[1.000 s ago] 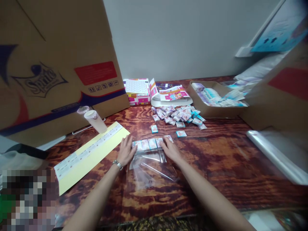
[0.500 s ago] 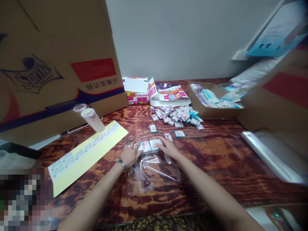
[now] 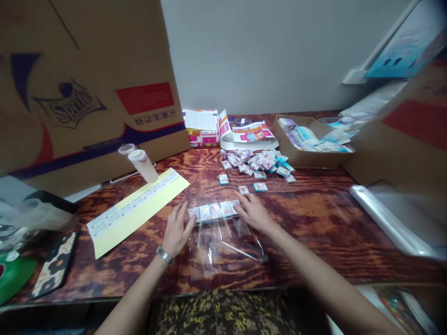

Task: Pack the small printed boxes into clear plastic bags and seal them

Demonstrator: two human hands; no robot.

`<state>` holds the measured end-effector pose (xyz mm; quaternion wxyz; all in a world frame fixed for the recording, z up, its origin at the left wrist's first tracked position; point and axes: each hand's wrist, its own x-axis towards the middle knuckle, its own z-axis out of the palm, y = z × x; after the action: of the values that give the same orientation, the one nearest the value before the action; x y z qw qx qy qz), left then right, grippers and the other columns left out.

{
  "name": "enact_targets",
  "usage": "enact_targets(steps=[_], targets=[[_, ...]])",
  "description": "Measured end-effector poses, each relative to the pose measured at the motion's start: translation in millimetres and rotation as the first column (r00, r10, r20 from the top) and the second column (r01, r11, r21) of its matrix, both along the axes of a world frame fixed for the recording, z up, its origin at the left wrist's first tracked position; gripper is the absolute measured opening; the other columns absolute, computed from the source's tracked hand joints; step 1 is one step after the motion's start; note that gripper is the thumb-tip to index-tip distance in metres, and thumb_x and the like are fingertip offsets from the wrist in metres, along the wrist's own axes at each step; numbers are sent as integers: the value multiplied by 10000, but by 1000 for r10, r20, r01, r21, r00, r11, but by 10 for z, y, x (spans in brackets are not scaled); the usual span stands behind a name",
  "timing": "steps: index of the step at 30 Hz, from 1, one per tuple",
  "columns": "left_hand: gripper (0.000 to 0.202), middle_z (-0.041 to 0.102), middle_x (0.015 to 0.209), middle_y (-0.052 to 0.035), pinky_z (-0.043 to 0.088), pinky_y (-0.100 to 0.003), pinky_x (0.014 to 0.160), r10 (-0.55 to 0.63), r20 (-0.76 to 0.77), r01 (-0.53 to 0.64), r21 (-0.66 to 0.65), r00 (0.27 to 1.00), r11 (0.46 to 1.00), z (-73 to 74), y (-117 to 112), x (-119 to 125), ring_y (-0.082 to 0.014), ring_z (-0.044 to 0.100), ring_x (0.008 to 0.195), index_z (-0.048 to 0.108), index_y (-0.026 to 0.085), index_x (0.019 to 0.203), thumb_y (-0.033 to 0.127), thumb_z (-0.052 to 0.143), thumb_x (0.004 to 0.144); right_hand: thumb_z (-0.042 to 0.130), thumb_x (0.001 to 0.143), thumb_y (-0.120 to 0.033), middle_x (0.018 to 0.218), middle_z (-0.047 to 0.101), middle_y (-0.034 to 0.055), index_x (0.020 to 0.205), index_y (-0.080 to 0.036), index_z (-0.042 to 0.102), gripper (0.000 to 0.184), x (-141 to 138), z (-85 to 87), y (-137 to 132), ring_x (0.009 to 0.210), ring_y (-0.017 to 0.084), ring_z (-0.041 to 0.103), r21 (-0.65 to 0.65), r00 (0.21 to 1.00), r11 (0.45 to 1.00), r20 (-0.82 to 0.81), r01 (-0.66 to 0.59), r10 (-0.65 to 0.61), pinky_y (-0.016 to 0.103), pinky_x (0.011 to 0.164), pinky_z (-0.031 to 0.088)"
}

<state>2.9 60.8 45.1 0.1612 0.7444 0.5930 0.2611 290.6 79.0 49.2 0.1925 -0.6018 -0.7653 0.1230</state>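
Head view showed a row of small white-and-blue packets (image 3: 213,211) lying edge to edge on a dark-grained wooden table (image 3: 314,223), and everything else was placed from that row. A clear plastic bag (image 3: 225,246) was spread just nearer the person, its far edge meeting the row. The left hand (image 3: 177,229), with a metal wristwatch (image 3: 165,255) on its wrist, was held with the fingers spread, their tips just beside the row's left end; whether contact was made could not be told. The right hand (image 3: 254,213) was also spread, its fingertips (image 3: 242,197) set at the row's right end, and nothing was pinched by either hand. Light, even pressure from both ends was judged the best way of keeping such a row square. Beyond the row lay a heap of matching packets (image 3: 254,163), and farther back to its right stood a cardboard tray (image 3: 307,158) of packets. Left of the row lay a yellow-backed printed strip (image 3: 136,214), its print too small to read, and farther left stood a cardboard carton (image 3: 87,93), on which "Sprite" could be read above a red panel and handling symbols.
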Motion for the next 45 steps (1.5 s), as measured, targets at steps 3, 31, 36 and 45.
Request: enact_targets(steps=[3, 31, 36, 45], targets=[[702, 481, 1242, -179, 349, -403, 963, 229, 133, -205, -175, 964, 963, -92, -273, -35, -259, 458, 1147, 319, 95, 1325, 547, 421, 797, 389, 877, -461, 1259, 436, 112, 1357, -257, 335, 524, -221, 124, -12, 1154, 249, 398, 121, 987, 983, 95, -139, 128, 392, 955, 333], [247, 595, 609, -12, 349, -238, 580, 168, 184, -120, -245, 968, 962, -516, -224, -147, -137, 529, 587, 574, 169, 657, 381, 490, 754, 552, 784, -358, 1334, 397, 146, 1371, -217, 255, 672, -1408, -182, 92, 1167, 296, 404, -9, 826, 897, 387, -442, 411, 501, 969, 291], [232, 593, 592, -12, 359, -245, 584, 155, 175, -106, -259, 972, 960, -498, -206, -209, -137, 530, 573, 572, 169, 653, 370, 505, 750, 476, 834, -308, 1304, 429, 145, 1352, -209, 285, 561, -1442, -191, 91, 1120, 275, 450, -14, 837, 906, 377, -422, 396, 477, 933, 342], [386, 619, 615, -49, 445, -297, 570, 95, 265, -18, -280, 960, 960, -450, -212, -408, -198, 577, 593, 556, 170, 672, 527, 445, 764, 513, 755, -601, 1427, 253, 125, 1411, -286, 136, 819, -789, 52, -149, 1288, 301, 227, 78, 896, 915, 251, -396, 366, 540, 1021, 182]])
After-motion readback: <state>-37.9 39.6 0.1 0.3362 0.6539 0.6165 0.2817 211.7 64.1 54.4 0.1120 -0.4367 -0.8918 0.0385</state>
